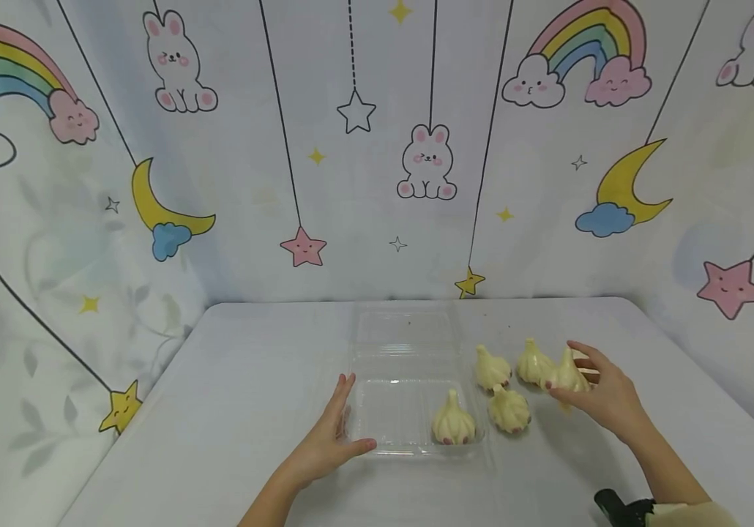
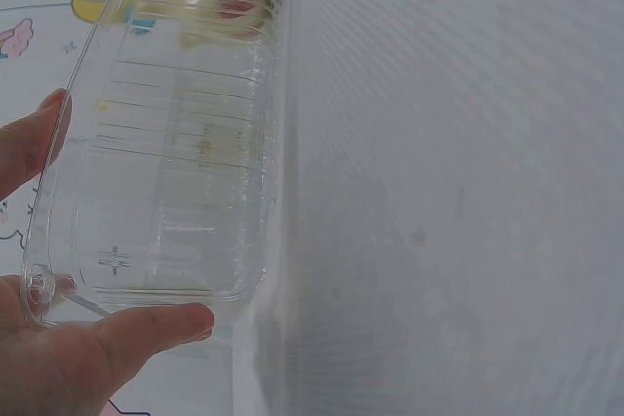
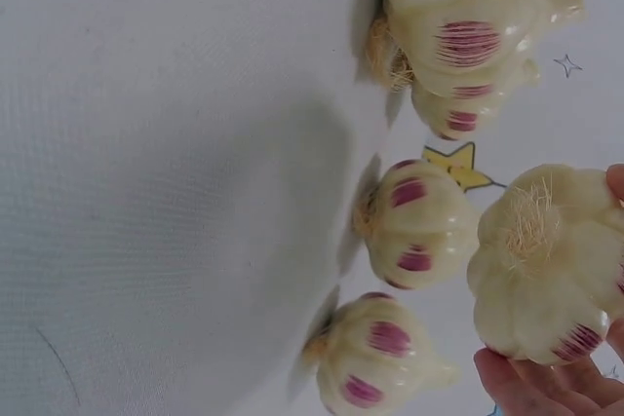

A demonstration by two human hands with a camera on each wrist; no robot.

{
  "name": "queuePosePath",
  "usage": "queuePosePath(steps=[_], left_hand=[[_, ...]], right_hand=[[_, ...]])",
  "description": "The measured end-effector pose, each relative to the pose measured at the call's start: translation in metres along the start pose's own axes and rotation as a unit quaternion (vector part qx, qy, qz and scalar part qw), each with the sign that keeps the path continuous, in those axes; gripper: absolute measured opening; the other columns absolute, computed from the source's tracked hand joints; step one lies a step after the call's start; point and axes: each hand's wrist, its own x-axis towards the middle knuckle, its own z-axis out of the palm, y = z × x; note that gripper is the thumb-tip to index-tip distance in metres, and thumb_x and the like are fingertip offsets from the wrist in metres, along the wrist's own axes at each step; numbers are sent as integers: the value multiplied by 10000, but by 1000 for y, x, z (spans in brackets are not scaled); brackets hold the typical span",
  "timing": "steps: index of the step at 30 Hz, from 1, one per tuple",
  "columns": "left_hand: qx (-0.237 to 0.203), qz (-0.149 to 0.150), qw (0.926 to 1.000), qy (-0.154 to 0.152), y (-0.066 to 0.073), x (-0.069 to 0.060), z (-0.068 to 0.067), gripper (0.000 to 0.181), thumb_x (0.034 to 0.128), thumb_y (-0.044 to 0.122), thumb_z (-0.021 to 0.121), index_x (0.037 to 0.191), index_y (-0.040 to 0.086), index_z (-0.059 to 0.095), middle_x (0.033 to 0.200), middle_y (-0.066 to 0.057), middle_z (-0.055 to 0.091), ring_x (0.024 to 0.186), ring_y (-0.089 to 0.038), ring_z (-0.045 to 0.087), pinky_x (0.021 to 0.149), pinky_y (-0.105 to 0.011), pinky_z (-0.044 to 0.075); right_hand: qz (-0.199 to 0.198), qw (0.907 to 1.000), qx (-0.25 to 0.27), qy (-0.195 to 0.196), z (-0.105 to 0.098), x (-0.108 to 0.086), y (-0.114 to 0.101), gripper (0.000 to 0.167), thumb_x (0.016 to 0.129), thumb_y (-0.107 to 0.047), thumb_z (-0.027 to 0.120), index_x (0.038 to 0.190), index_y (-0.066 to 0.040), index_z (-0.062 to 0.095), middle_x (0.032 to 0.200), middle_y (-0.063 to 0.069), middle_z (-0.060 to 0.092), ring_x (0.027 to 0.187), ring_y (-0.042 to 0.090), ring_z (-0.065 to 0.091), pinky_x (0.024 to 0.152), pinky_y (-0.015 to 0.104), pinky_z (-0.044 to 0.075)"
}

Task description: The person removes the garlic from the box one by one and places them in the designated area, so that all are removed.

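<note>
A clear plastic clamshell box (image 1: pixel 393 452) lies with its lid (image 1: pixel 403 326) folded back. One garlic bulb (image 1: pixel 454 421) stands in the box's right front corner. My left hand (image 1: pixel 324 443) rests against the box's left end, fingers stretched along the side and thumb apart at the front. In my right hand (image 1: pixel 604 395), a garlic bulb (image 3: pixel 546 265) is gripped between thumb and fingers, raised off the table and tilted so its roots face the wrist camera. Three loose bulbs stand between hand and box: one at the back (image 1: pixel 492 367), one beside it (image 1: pixel 535 362), one nearer (image 1: pixel 510 410).
A white cloth covers the table (image 1: pixel 271 344). Behind and at the left hangs a curtain (image 1: pixel 239 146) printed with rainbows, moons, stars and rabbits. Near the right sleeve, a black strap or device (image 1: pixel 621 509) shows at the bottom edge.
</note>
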Motion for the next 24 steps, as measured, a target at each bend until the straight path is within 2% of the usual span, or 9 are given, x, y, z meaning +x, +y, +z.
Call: queuePosePath(steps=[9,19,24], left_hand=[[69,5,10000,0,1,0,0,1002,776,172,734,1480,209,21,1499,-149,-176,1325,-474,42,1017,-586,198],[91,-10,10000,-6,2,-1,-1,998,781,166,728,1480,185,15,1496,-157,-180,1322,-478,48,1019,-581,198],[51,26,10000,-35,0,0,-1,995,783,157,726,1480,172,15,1496,-154,-180,1324,-475,40,1024,-577,189]], right_hand=[[-41,9994,-240,-250,9,7,7,808,698,-267,795,1318,20,362,1146,354,491,1025,499,494,743,529,492],[-141,9962,-640,-581,16,14,6,774,661,-220,812,1241,47,374,1035,323,536,917,435,540,648,472,494],[-129,9946,-750,-712,19,16,7,771,652,-218,813,1215,70,372,1012,340,537,889,439,548,653,481,488]])
